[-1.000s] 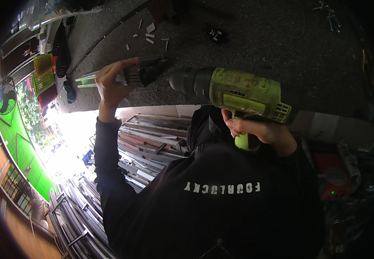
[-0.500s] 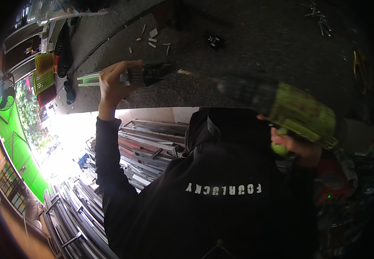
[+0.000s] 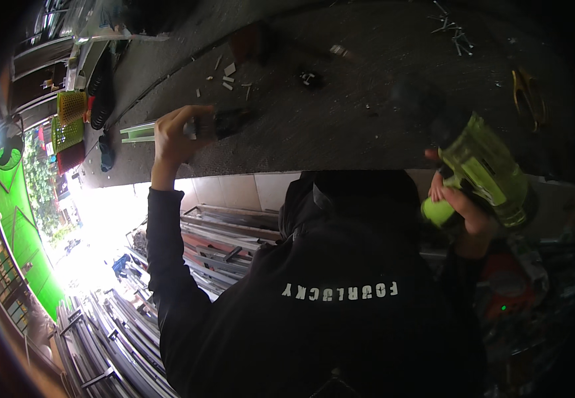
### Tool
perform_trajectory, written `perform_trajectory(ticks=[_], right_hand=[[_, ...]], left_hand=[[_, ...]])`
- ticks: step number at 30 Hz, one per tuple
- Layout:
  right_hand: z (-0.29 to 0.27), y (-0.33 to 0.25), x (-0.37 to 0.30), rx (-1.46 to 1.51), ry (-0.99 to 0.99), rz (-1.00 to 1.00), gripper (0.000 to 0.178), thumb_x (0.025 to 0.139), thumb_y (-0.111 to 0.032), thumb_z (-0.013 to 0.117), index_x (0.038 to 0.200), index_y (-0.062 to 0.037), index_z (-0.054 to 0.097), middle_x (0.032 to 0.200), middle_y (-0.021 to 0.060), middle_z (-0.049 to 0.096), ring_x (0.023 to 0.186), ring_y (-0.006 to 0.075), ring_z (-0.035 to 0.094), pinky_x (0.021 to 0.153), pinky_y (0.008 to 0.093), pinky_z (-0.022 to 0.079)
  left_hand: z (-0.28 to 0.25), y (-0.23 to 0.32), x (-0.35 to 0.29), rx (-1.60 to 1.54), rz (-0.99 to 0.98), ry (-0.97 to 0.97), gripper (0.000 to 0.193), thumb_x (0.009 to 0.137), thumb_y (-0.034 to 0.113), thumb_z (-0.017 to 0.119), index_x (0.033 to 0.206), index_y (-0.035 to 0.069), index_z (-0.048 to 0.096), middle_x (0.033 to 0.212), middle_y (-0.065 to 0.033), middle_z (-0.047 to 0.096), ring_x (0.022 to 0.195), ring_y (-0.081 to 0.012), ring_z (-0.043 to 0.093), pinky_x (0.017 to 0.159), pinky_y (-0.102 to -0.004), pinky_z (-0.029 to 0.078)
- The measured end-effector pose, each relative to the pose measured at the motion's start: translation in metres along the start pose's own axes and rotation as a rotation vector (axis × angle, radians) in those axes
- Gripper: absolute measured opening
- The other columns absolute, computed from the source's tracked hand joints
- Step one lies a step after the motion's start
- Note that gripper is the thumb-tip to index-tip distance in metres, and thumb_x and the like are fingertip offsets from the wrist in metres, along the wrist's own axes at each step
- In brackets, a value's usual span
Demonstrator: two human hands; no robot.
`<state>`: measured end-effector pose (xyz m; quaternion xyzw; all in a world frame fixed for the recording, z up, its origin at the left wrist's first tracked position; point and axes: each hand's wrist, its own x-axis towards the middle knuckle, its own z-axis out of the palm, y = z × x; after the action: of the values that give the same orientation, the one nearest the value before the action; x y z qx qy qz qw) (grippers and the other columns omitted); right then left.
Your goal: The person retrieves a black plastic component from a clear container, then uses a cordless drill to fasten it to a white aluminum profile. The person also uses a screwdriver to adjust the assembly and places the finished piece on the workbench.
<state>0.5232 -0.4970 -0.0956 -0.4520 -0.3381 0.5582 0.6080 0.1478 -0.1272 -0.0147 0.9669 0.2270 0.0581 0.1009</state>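
Note:
My left hand (image 3: 178, 136) is closed around a profile piece near the front edge of the workbench (image 3: 340, 142). Pale green strips (image 3: 138, 132) of it stick out to the left of the hand, and a dark block-like end (image 3: 231, 124) shows on the right; its details are too dim to make out. My right hand (image 3: 460, 205) grips a lime-green cordless drill (image 3: 489, 176) by its handle. The drill's dark front points up and left over the bench, blurred and well apart from the held piece.
Small pale offcuts (image 3: 229, 68) and a small metal part (image 3: 308, 78) lie on the bench. Screws (image 3: 456, 36) and a yellow-handled tool (image 3: 529, 99) are farther right. Metal bars (image 3: 115, 338) are stacked below left. Plastic baskets (image 3: 68, 132) stand at far left.
The drill has swung away to the right from the held piece, its front turning more upward. My left hand keeps its hold in nearly the same place.

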Motion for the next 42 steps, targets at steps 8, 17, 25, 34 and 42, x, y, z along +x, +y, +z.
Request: perform_trajectory(ticks=[8, 17, 25, 34, 42], right_hand=[[-0.050, -0.052, 0.015, -1.335, 0.532, -0.371, 0.032, 0.086, -0.013, 0.076, 0.115, 0.0009, 0.070, 0.105, 0.0120, 0.073, 0.093, 0.0199, 0.072, 0.083, 0.0335, 0.056], [-0.095, -0.106, 0.066, -1.542, 0.959, 0.179, 0.065, 0.076, -0.007, 0.078, 0.137, -0.0259, 0.064, 0.126, 0.0143, 0.069, 0.112, 0.0300, 0.069, 0.093, 0.0397, 0.053], [-0.107, -0.150, 0.073, -1.770, 0.814, 0.391, 0.058, 0.085, -0.016, 0.075, 0.141, -0.0099, 0.060, 0.138, 0.0179, 0.062, 0.131, 0.0334, 0.057, 0.108, 0.0423, 0.045], [0.201, -0.077, 0.183, -1.193, -0.085, -0.255, 0.072, 0.076, -0.025, 0.085, 0.140, -0.0094, 0.057, 0.127, 0.0162, 0.066, 0.122, 0.0351, 0.059, 0.104, 0.0439, 0.046], [0.271, -0.021, 0.237, -1.353, -0.081, 0.140, 0.071, 0.069, -0.010, 0.086, 0.135, -0.0083, 0.058, 0.110, 0.0124, 0.071, 0.104, 0.0381, 0.066, 0.094, 0.0402, 0.050]], left_hand=[[-0.006, 0.009, 0.007, -0.018, -0.007, 0.044, 0.049, 0.055, 0.008, 0.093, 0.100, 0.012, 0.072, 0.094, -0.0040, 0.076, 0.084, -0.0215, 0.075, 0.074, -0.0333, 0.059], [-0.004, 0.002, 0.012, -0.075, 0.023, 0.014, 0.042, 0.066, 0.030, 0.093, 0.096, 0.012, 0.070, 0.085, -0.0038, 0.074, 0.077, -0.0218, 0.074, 0.066, -0.0327, 0.057], [-0.001, 0.001, 0.009, -0.039, 0.038, 0.087, 0.039, 0.064, 0.023, 0.093, 0.094, 0.012, 0.070, 0.084, -0.0010, 0.073, 0.076, -0.0177, 0.073, 0.066, -0.0303, 0.057], [0.003, -0.005, 0.014, -0.103, 0.052, 0.072, 0.056, 0.060, 0.032, 0.091, 0.103, 0.009, 0.063, 0.087, -0.0045, 0.069, 0.080, -0.0254, 0.071, 0.069, -0.0367, 0.055], [-0.035, -0.083, -0.035, -0.071, -0.117, 0.006, 0.058, 0.056, 0.018, 0.090, 0.109, 0.014, 0.067, 0.096, -0.0047, 0.072, 0.102, -0.0275, 0.067, 0.085, -0.0382, 0.051]])
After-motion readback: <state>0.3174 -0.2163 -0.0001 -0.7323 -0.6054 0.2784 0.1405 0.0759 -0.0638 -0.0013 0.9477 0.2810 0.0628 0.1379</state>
